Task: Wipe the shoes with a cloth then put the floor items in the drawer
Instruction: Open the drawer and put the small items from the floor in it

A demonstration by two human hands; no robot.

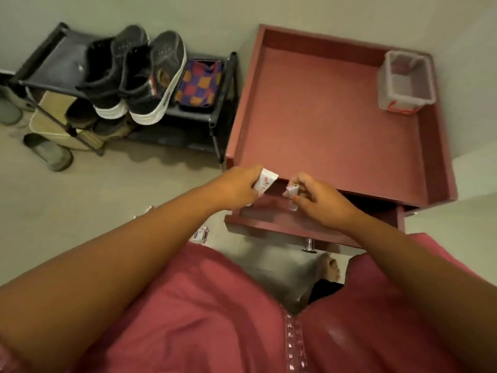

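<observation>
Floor (113,189): shoe rack (209,114) beside cabinet (336,125).

Shoes (134,76) on rack (212,117) left of cabinet (322,117); drawer (295,224) below.

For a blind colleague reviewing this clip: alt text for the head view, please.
Over an open reddish-pink wooden drawer, the left hand grips a small white tube and the right hand pinches a small pale item. Dark high-top shoes sit on a black rack beside it.
</observation>
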